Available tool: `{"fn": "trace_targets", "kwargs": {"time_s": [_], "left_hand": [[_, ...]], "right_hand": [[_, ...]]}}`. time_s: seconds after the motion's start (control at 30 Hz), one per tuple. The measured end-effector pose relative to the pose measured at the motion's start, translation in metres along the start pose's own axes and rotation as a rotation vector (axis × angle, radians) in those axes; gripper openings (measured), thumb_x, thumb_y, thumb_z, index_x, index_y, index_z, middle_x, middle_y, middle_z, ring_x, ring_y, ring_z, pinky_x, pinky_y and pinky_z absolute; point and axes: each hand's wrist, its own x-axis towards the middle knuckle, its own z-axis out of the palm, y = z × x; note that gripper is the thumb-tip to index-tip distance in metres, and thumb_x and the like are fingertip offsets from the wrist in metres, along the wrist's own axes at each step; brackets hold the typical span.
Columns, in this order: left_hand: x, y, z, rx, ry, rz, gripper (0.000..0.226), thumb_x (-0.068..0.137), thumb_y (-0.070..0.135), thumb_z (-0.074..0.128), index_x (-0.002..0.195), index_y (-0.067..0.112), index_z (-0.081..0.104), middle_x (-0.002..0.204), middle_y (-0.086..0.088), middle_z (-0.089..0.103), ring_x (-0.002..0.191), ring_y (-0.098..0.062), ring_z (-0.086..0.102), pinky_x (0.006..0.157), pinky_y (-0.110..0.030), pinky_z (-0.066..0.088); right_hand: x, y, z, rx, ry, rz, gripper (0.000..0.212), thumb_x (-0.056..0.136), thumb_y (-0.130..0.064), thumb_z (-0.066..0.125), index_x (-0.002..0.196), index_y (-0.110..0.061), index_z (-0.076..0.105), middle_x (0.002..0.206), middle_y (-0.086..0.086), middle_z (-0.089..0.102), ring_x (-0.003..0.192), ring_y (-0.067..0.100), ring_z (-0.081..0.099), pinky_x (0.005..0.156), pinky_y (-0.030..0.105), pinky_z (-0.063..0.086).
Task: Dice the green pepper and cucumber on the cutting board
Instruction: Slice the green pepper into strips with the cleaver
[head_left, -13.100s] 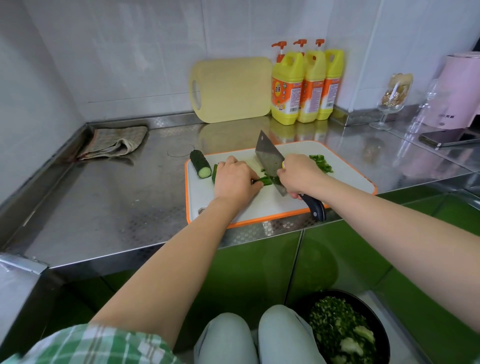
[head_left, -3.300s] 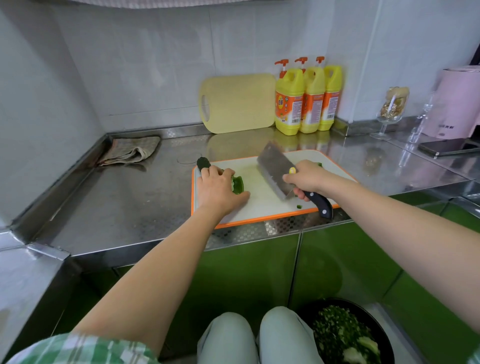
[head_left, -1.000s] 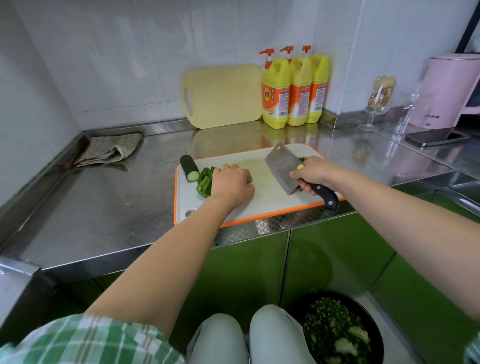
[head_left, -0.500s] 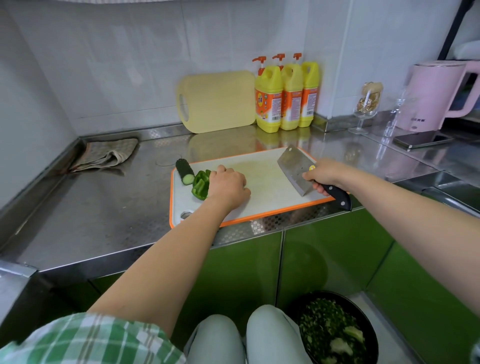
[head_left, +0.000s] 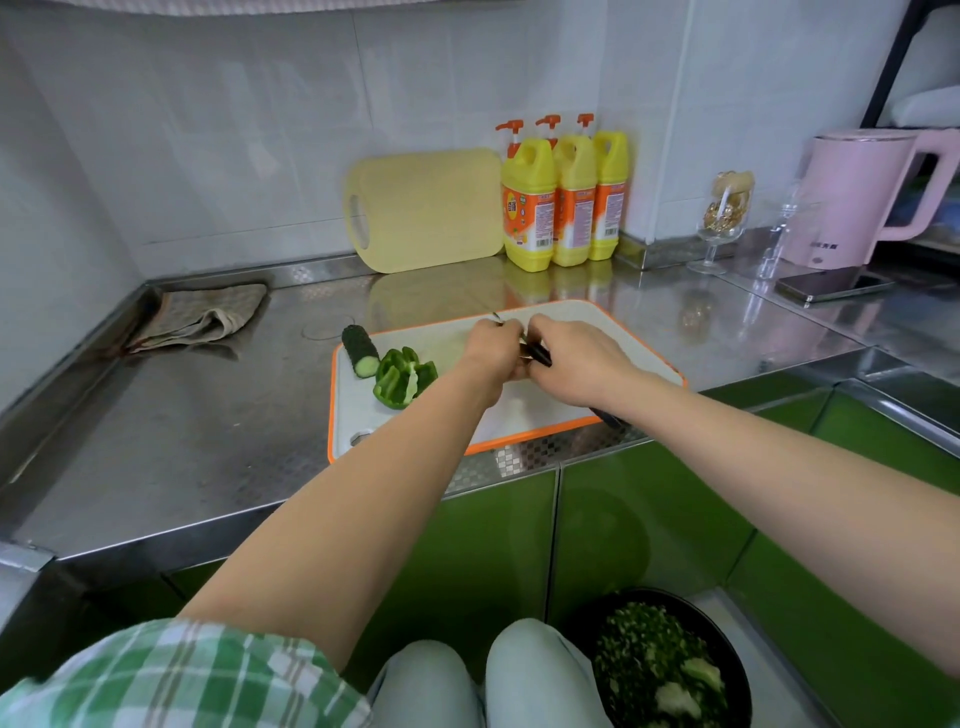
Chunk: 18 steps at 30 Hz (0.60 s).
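Note:
A white cutting board with an orange rim (head_left: 524, 415) lies on the steel counter. At its left end are a dark cucumber stub (head_left: 360, 349) and a cored green pepper piece (head_left: 403, 375), touching each other. Over the board's middle, my right hand (head_left: 577, 365) grips the cleaver (head_left: 537, 355) by its black handle. The blade points away and is seen edge-on, mostly hidden. My left hand (head_left: 492, 348) sits at the blade with its fingers curled against it. Both hands are apart from the vegetables.
A black bowl of chopped greens (head_left: 667, 657) sits on the floor by my knees. At the back stand a yellow board (head_left: 431, 208) and three yellow bottles (head_left: 563, 202). A cloth (head_left: 202, 314) lies left. A glass (head_left: 726, 218), pink kettle (head_left: 857, 197) and phone (head_left: 831, 287) are right.
My left hand let go of the pepper and moved right to the cleaver blade. My right hand swung the cleaver in from the board's right edge so the blade points away.

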Motion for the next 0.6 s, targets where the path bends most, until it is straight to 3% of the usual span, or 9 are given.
{"fn": "trace_targets", "kwargs": {"time_s": [0.1,0.17,0.23,0.3,0.37,0.43,0.47,0.53,0.6], "left_hand": [[0.006,-0.006,-0.003,-0.057,0.084,-0.047,0.018,0.097,0.005,0.036,0.089,0.005,0.053,0.082,-0.013,0.058,0.068,-0.025,0.058,0.054,-0.029,0.053],[0.008,-0.009,-0.006,-0.105,0.099,-0.073,0.025,0.099,0.007,0.037,0.078,0.007,0.05,0.073,-0.011,0.054,0.069,-0.027,0.059,0.062,-0.035,0.054],[0.007,-0.007,-0.006,-0.141,0.106,-0.093,0.029,0.099,0.008,0.039,0.07,0.01,0.042,0.068,-0.008,0.045,0.065,-0.026,0.057,0.062,-0.036,0.053],[0.005,-0.006,-0.003,-0.143,0.109,-0.101,0.031,0.101,0.011,0.041,0.07,0.01,0.041,0.067,-0.007,0.044,0.058,-0.022,0.056,0.054,-0.03,0.05],[0.003,-0.005,0.001,-0.174,0.1,-0.104,0.031,0.102,0.012,0.04,0.071,0.01,0.045,0.065,-0.006,0.047,0.047,-0.016,0.056,0.046,-0.024,0.05],[0.003,-0.006,0.005,-0.203,0.064,-0.118,0.028,0.102,0.012,0.039,0.078,0.008,0.051,0.068,-0.007,0.055,0.048,-0.016,0.057,0.047,-0.026,0.055],[0.004,-0.006,0.006,-0.209,0.052,-0.123,0.026,0.102,0.013,0.039,0.082,0.007,0.053,0.071,-0.008,0.057,0.047,-0.017,0.059,0.05,-0.027,0.056],[0.004,-0.007,0.006,-0.194,0.075,-0.122,0.026,0.102,0.013,0.037,0.083,0.007,0.053,0.071,-0.007,0.058,0.038,-0.012,0.059,0.046,-0.024,0.053],[0.005,-0.009,0.005,-0.18,0.098,-0.116,0.024,0.102,0.013,0.036,0.087,0.006,0.053,0.071,-0.007,0.059,0.037,-0.012,0.059,0.047,-0.024,0.052]], "right_hand": [[0.001,0.013,-0.005,0.201,-0.127,-0.024,0.023,0.095,-0.038,0.051,0.099,-0.016,0.058,0.077,0.002,0.059,0.075,0.026,0.059,0.063,0.036,0.049],[0.006,0.028,-0.004,0.376,-0.115,0.057,0.031,0.099,-0.034,0.043,0.101,-0.01,0.061,0.086,0.011,0.063,0.074,0.025,0.061,0.06,0.036,0.053],[0.012,0.049,0.002,0.367,0.024,0.11,0.033,0.101,-0.028,0.038,0.111,-0.007,0.062,0.109,0.014,0.064,0.097,0.028,0.062,0.077,0.04,0.053],[0.015,0.061,0.009,0.371,0.068,0.126,0.035,0.102,-0.026,0.037,0.129,-0.016,0.057,0.135,0.01,0.052,0.125,0.025,0.048,0.101,0.037,0.04],[0.015,0.059,0.014,0.469,0.007,0.102,0.039,0.102,-0.026,0.036,0.138,-0.026,0.049,0.144,0.008,0.037,0.136,0.021,0.031,0.112,0.033,0.023],[0.015,0.053,0.02,0.485,-0.033,0.059,0.039,0.101,-0.024,0.038,0.137,-0.029,0.051,0.144,0.008,0.033,0.137,0.021,0.025,0.116,0.036,0.019],[0.016,0.051,0.023,0.449,-0.004,0.048,0.037,0.099,-0.021,0.042,0.133,-0.027,0.056,0.141,0.008,0.038,0.134,0.022,0.032,0.113,0.038,0.025],[0.019,0.052,0.023,0.425,0.112,0.076,0.029,0.091,-0.015,0.052,0.118,-0.021,0.064,0.125,0.008,0.055,0.11,0.022,0.054,0.095,0.035,0.044],[0.018,0.051,0.02,0.503,0.107,0.146,0.01,0.088,-0.02,0.061,0.098,-0.018,0.064,0.101,0.004,0.064,0.09,0.019,0.061,0.077,0.031,0.047]]}}
